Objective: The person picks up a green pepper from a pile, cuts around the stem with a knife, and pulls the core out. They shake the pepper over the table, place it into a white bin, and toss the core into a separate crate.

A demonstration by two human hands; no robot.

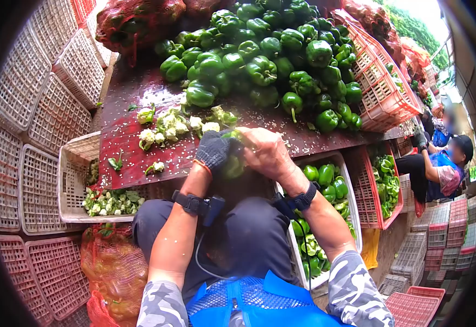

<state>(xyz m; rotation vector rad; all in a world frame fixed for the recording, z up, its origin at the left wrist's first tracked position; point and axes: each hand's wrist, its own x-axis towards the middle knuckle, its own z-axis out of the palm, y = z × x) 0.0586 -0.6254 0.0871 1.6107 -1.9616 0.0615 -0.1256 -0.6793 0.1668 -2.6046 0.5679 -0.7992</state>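
Note:
My left hand [216, 150], in a dark knitted glove, is closed around a green bell pepper [234, 166] above my lap, at the table's near edge. My bare right hand [266, 154] is closed against the pepper's upper right side. Its fingertips are blurred, and whatever they grip is hidden. Just beyond my hands, pale cut-out pepper cores [171, 124] lie in a loose cluster on the dark red table [134, 103], among scattered seeds. Behind them rises a big heap of whole green bell peppers [259, 49].
A crate of pepper cores [66, 188] stands left of my knees, a white crate of peppers [358, 231] right. Beyond that is a red crate of green pieces [361, 188]. Stacked crates [33, 103] line the left. Another person [439, 169] sits at far right.

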